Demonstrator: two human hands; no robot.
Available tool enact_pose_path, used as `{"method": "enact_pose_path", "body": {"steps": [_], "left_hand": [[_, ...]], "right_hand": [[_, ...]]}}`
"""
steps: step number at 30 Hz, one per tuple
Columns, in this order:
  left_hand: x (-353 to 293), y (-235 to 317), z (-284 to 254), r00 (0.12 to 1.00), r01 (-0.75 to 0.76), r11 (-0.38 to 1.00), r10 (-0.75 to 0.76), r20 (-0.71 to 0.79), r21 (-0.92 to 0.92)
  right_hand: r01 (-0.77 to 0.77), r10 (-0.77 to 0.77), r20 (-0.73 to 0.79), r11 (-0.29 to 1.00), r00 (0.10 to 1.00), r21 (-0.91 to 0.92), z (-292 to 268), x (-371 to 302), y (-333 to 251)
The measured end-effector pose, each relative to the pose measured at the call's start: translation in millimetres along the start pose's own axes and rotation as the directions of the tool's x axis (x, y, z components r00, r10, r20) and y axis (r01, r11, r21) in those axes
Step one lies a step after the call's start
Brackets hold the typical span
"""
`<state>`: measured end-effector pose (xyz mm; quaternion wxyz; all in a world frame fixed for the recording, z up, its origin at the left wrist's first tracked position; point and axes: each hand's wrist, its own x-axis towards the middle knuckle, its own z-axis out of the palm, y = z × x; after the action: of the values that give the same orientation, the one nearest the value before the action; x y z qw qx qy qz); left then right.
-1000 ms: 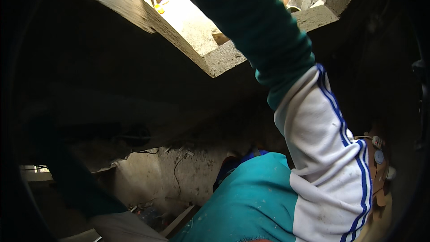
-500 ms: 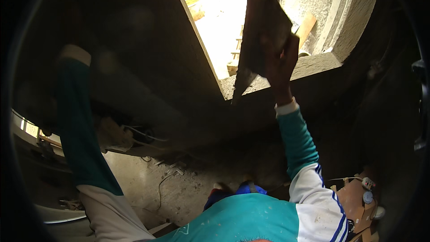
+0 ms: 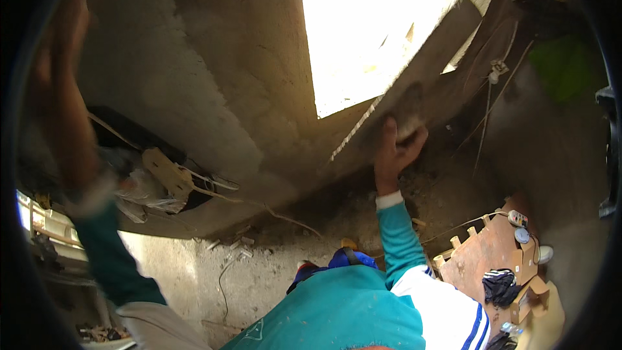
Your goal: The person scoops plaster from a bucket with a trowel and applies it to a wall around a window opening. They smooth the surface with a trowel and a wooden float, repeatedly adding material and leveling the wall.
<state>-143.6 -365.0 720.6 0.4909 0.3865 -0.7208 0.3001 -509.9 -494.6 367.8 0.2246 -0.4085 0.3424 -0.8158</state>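
My right hand (image 3: 396, 149) is closed around the handle of a long, flat plastering float (image 3: 431, 68) with a toothed edge. The float slants across the lower right corner of a bright wall opening (image 3: 369, 39), one end low and the other high to the right. Its handle is mostly hidden by shadow and my fingers. My left hand (image 3: 65, 45) is raised at the far left beside the grey plastered wall (image 3: 214, 58). It is blurred, with fingers seemingly stretched out and nothing visible in them.
Below my left arm, a pale block (image 3: 167, 172) lies with plastic wrapping and a cable. Wires (image 3: 497, 74) hang from the right wall. At lower right are a brown board (image 3: 470, 256), a power strip (image 3: 518, 218), dark cloth (image 3: 499, 285) and cardboard. Rubble (image 3: 243, 246) lies on the floor.
My right hand has lowered with the float, which has tilted from nearly upright to a slant. My left arm has shifted left, and its hand now shows. The view has turned and brightened.
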Motion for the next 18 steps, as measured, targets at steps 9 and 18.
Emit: {"method": "enact_pose_path", "body": {"steps": [9,18], "left_hand": [[-362.0,212.8,53.8,0.201,0.979,0.032,-0.263,0.944,-0.199],[-444.0,265.2,69.7,-0.190,0.708,-0.676,-0.463,0.866,-0.206]], "right_hand": [[-0.388,0.433,-0.350,0.901,0.831,0.194,-38.2,-137.9,-70.1],[-0.812,0.932,-0.065,0.344,0.358,0.471,-106.4,-276.2,-52.2]]}}
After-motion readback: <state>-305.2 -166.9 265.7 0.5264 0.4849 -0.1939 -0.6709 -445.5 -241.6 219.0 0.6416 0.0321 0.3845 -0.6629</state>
